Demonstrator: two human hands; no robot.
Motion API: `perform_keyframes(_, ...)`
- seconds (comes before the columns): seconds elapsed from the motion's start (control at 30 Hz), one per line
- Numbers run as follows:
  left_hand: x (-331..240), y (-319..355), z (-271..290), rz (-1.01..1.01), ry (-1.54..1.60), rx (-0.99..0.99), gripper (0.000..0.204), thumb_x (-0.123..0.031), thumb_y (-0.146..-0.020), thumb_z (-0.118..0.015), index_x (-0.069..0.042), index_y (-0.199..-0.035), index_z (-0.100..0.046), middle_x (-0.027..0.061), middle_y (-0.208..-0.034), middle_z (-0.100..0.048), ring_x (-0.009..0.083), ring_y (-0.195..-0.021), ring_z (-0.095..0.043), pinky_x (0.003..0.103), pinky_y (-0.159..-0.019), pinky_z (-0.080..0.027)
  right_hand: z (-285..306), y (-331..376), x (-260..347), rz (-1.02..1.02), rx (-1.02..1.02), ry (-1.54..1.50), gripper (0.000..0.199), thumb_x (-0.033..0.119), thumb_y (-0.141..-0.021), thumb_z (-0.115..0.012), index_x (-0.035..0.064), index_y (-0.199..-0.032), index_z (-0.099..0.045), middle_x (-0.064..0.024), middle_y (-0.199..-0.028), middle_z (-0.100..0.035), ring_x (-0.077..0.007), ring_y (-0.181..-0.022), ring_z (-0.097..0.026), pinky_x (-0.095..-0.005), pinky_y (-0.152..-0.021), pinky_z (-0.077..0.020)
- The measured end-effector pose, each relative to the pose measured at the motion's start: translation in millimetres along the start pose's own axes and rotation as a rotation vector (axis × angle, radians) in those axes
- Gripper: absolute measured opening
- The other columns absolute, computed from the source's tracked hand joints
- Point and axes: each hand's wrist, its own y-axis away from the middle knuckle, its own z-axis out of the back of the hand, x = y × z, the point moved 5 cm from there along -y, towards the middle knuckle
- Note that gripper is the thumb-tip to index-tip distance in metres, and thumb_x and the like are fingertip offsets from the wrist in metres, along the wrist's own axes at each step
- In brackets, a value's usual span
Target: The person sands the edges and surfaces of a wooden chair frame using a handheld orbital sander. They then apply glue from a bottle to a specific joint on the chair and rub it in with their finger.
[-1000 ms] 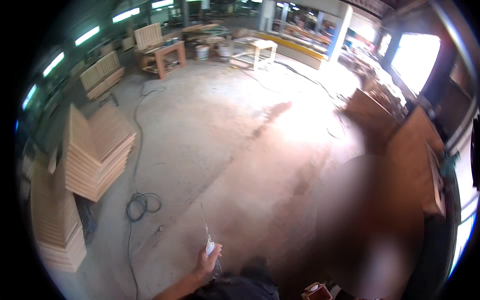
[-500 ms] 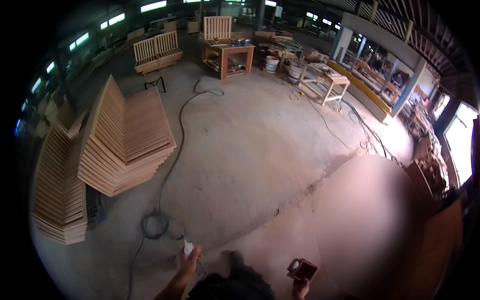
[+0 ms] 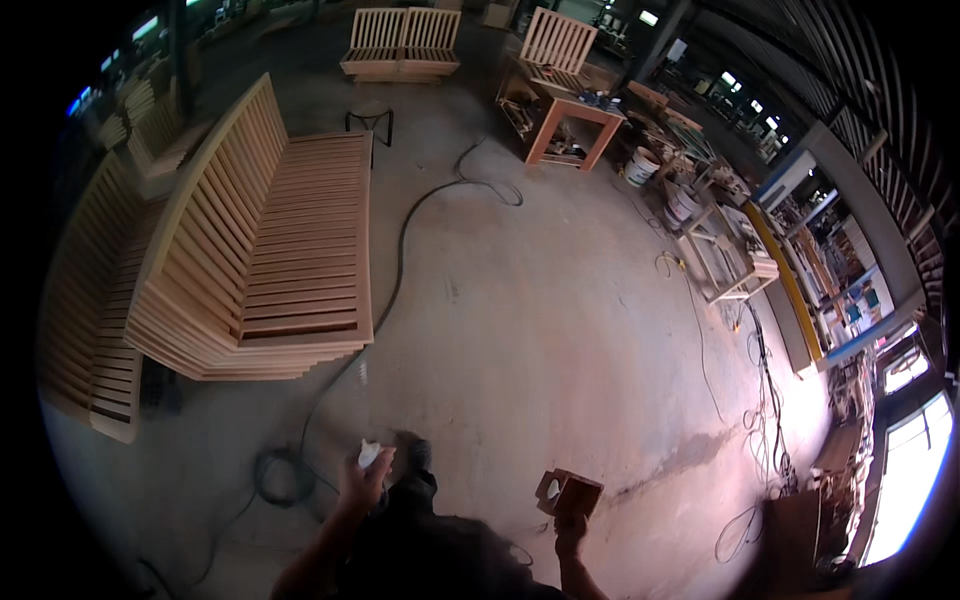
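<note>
My left hand (image 3: pixel 362 486) is closed round a small white object (image 3: pixel 370 453) that pokes out above the fingers; its kind is too small to make out. In my right hand (image 3: pixel 571 532) is a small brown box (image 3: pixel 578 494), gripped from below. A loop-like part with something white in it shows on the box's left side. Both hands are held apart over the concrete floor, in front of my dark-clothed body. Ahead on the left stands a stack of slatted wooden bench frames (image 3: pixel 305 230).
A dark cable (image 3: pixel 402 250) snakes over the floor to a coil (image 3: pixel 283 477) near my left hand. Farther off are a stool (image 3: pixel 370 113), a wooden workbench (image 3: pixel 570 112), buckets (image 3: pixel 640 166) and a pale work table (image 3: pixel 728 255). More cables (image 3: pixel 765 400) lie at right.
The view has swung right and the bench stack looks closer. My right hand has come up and left in view with the brown box. Both hands keep their hold.
</note>
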Motion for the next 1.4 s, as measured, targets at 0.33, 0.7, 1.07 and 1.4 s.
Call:
perform_keyframes(0.33, -64.1, -382.1, -93.8, -0.056, -0.065, 0.179, 0.021, -0.022, -0.103, -0.072, -0.001, -0.098, -0.073, 0.0029, -0.076, -0.069, 0.0125, -0.069, -0.065, 0.033, -0.064, -0.052, -194.1, -183.4, 107.3, -0.272, -0.102, 0.043, 0.013, 0.012, -0.102, -0.058, 0.0053, -0.098, -0.068, -0.0037, -0.075, -0.063, -0.0151, -0.06, -0.057, -0.0272, -0.053, -0.0459)
perform_keyframes(0.7, -154.6, -744.4, -104.7, 0.0, -0.096, -0.085, 0.02, -0.017, -0.105, -0.069, 0.0, -0.103, -0.076, 0.002, -0.083, -0.07, 0.0097, -0.075, -0.065, 0.027, -0.067, -0.051, -527.6, -628.9, 295.8, 0.092, 0.178, 0.154, 0.008, 0.015, -0.101, -0.062, 0.0104, -0.104, -0.069, 0.0001, -0.085, -0.064, -0.0138, -0.077, -0.062, -0.0313, -0.069, -0.0506)
perform_keyframes(1.07, -139.0, -1168.1, -97.2, 0.082, 0.079, -0.253, 0.023, -0.02, -0.104, -0.069, 0.001, -0.096, -0.075, -0.0014, -0.081, -0.067, 0.008, -0.073, -0.061, 0.026, -0.066, -0.047, -822.7, -930.7, 510.0, 0.129, 0.23, 0.258, 0.018, 0.001, -0.1, -0.061, 0.0045, -0.116, -0.068, -0.0026, -0.094, -0.07, -0.0125, -0.082, -0.067, -0.0274, -0.071, -0.056)
perform_keyframes(1.4, -248.4, -1540.2, -149.3, -0.054, -0.001, -0.019, 0.019, -0.012, -0.106, -0.063, 0.002, -0.109, -0.077, 0.0035, -0.093, -0.074, 0.0118, -0.079, -0.066, 0.028, -0.073, -0.053, -1032.0, -1062.9, 626.2, 0.211, 0.173, 0.34, 0.016, 0.001, -0.102, -0.061, 0.0049, -0.114, -0.071, -0.0007, -0.096, -0.07, -0.0118, -0.085, -0.065, -0.0289, -0.074, -0.0541)
